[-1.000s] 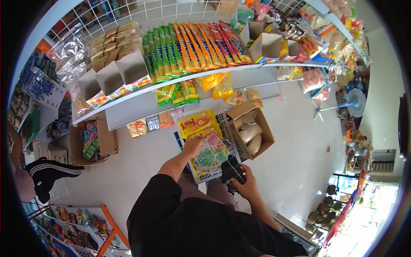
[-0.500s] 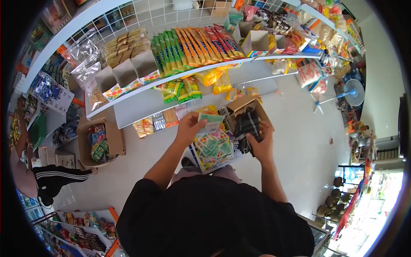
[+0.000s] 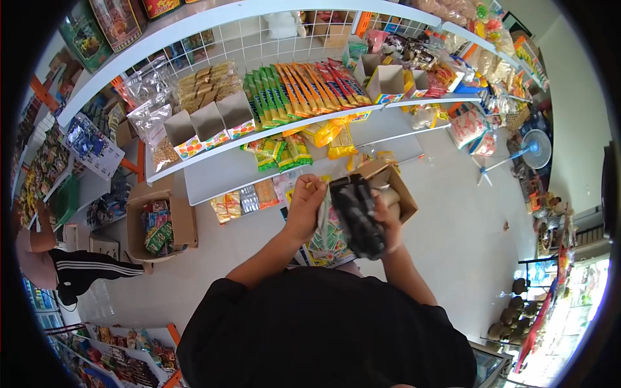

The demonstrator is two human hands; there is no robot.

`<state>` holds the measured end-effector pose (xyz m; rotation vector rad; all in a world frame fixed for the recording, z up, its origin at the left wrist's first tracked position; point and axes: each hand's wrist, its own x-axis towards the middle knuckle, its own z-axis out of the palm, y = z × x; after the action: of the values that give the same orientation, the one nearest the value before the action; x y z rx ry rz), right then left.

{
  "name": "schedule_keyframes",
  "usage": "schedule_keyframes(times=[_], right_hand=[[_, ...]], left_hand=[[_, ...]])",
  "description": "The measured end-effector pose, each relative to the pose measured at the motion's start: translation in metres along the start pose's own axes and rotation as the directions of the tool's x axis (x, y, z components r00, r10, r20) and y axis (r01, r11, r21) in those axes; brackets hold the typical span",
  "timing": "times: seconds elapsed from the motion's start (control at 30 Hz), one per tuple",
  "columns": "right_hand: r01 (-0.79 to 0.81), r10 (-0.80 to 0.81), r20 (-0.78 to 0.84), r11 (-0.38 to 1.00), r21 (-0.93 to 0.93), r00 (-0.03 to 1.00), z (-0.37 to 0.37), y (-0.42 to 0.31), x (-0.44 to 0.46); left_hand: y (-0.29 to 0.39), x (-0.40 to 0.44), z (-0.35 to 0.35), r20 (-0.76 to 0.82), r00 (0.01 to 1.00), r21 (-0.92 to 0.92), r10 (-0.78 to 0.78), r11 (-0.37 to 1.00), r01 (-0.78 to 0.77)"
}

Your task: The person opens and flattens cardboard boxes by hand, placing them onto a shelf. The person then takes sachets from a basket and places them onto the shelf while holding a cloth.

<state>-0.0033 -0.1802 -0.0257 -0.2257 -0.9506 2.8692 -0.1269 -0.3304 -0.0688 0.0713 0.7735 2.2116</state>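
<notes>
My right hand [image 3: 388,227] grips a bundle of shiny black packets [image 3: 357,216], held up in front of my chest and blurred by motion. What the packets contain cannot be made out. My left hand [image 3: 305,212] is closed beside the bundle, pinching a pale green packet that now appears nearly edge-on. Below both hands, a basket of green and white packets [image 3: 325,244] stands by my legs, largely hidden by the black bundle. Just behind my right hand is an open cardboard box [image 3: 402,194] with something pale inside.
A shelf [image 3: 278,124] ahead carries green, orange and red packets [image 3: 304,90] and small open display boxes [image 3: 234,113]. On the floor to the left stands a carton [image 3: 184,220] of colourful packets. Another person [image 3: 39,255] is at the far left; a fan [image 3: 533,149] stands right.
My right hand has lifted the black bundle up and left, closer to me and over the basket. My left hand has shifted slightly right, turning the green packet. The whole view has shifted slightly.
</notes>
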Motion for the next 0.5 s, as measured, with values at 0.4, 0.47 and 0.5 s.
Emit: schedule_keyframes(times=[0.4,0.47,0.5], right_hand=[[0.259,-0.448,-0.167,0.739,-0.621,0.878,0.016,0.048,0.012],[0.281,-0.472,-0.089,0.654,-0.702,0.877,0.017,0.047,0.017],[0.307,-0.487,-0.003,0.556,-0.772,0.873,0.019,0.047,0.021]], left_hand=[[-0.009,-0.019,0.025,0.549,0.674,0.601,0.495,0.327,-0.729],[-0.001,-0.039,0.05,0.561,0.717,0.715,0.415,0.194,-0.672],[-0.004,-0.035,0.038,0.599,0.723,0.714,0.344,0.181,-0.677]])
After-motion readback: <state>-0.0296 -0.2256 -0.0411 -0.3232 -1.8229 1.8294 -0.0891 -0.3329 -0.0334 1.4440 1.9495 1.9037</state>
